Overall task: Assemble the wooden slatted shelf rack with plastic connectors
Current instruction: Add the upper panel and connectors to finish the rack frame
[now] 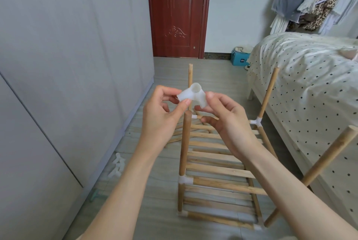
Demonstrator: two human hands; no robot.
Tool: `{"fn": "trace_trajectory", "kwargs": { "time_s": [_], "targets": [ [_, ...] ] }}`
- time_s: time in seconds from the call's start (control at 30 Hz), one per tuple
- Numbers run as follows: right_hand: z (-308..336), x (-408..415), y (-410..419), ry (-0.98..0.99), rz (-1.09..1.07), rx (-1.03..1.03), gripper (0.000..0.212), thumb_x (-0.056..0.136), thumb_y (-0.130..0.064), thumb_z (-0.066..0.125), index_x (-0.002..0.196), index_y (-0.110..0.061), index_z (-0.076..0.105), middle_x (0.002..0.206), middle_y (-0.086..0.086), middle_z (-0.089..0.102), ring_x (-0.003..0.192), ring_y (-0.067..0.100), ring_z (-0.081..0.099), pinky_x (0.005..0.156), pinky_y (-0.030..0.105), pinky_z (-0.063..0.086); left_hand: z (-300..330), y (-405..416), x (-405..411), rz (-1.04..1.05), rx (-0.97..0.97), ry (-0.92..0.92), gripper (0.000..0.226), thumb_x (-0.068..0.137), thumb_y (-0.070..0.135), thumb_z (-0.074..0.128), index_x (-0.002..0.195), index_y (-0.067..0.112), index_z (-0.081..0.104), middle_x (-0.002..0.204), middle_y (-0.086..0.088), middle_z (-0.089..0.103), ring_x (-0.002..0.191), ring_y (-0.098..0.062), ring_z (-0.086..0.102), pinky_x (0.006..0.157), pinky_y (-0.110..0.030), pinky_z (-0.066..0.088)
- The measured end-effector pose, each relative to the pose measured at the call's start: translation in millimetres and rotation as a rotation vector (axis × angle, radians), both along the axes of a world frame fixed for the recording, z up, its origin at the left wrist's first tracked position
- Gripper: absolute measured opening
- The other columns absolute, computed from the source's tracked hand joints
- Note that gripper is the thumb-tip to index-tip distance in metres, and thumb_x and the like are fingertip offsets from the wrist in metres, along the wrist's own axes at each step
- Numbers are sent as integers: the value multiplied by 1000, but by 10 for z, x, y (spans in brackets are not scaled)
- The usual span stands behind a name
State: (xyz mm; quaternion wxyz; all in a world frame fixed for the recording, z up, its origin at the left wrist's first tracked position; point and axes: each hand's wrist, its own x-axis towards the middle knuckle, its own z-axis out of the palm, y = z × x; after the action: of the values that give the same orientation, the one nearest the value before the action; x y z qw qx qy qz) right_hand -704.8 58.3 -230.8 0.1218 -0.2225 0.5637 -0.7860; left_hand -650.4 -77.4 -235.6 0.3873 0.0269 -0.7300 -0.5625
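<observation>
A half-built wooden slatted rack [217, 174] stands on the tiled floor [166, 69] between a grey wardrobe [67, 65] and a dotted bed [310, 77], four dowel posts pointing up. Above its near-left post [185, 143], the left hand [162, 115] and right hand [224, 121] hold a white plastic connector [58, 95], fingers [183, 104] pinching its sides. Spare connectors [118, 164] lie by the wardrobe.
</observation>
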Motion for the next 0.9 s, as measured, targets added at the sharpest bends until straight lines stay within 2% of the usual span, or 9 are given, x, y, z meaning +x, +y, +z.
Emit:
{"fn": "trace_trajectory", "kwargs": {
  "time_s": [0.03,0.1,0.17,0.23,0.3,0.47,0.7,0.9],
  "targets": [
    [-5,8,-5,37,-17,43,35,80,-32,64,107,-9,65,100,6,70,87,16,66,62,22,49,-8,17,-7,5,-30,-8,26,76,20,74,82,36,54,88,10,65,78,-17,57,68,-31,41],
    [-23,2,-4,95,-79,102,26,86,-21,63,109,-9,66,94,5,70,79,12,64,64,24,48,-21,40,-17,-6,-103,-41,26,73,23,73,81,37,53,87,21,63,82,-5,57,69,-23,38],
    [-37,-20,18,130,-145,120,19,89,-14,60,106,-14,68,85,0,69,72,9,59,65,23,48,-30,47,-20,-29,-140,-95,18,72,32,70,80,37,54,86,27,61,86,0,56,68,-19,35],
    [-29,-38,49,165,-185,138,18,89,-13,60,100,-24,69,80,-7,68,69,6,56,65,20,49,-42,32,-34,-58,-143,-129,11,73,38,66,80,39,58,86,27,62,90,-2,56,70,-21,35],
    [-32,-39,58,197,-186,156,20,89,-13,61,98,-29,69,77,-10,67,65,2,54,64,18,48,-54,0,-44,-72,-144,-133,12,77,33,68,83,39,59,87,24,64,92,-4,56,72,-24,35],
    [-47,-15,16,250,-180,199,21,88,-13,62,102,-27,66,82,-6,66,61,-3,49,62,14,46,-68,-77,-51,-83,-158,-186,23,79,23,72,89,38,58,84,22,66,92,-1,55,71,-19,34],
    [-38,-1,-69,328,-217,194,20,85,-12,66,90,-31,62,64,-23,59,63,-3,52,64,11,43,-80,-125,-40,-61,-148,-197,24,79,20,72,91,35,58,81,25,66,90,-6,57,72,-22,35],
    [-38,0,-87,399,-236,215,24,86,-13,65,90,-36,62,70,-20,60,67,-4,52,64,11,43,-86,-122,-33,-58,-152,-200,24,79,19,72,86,37,59,79,25,65,86,-3,57,71,-20,35]
  ]
}}
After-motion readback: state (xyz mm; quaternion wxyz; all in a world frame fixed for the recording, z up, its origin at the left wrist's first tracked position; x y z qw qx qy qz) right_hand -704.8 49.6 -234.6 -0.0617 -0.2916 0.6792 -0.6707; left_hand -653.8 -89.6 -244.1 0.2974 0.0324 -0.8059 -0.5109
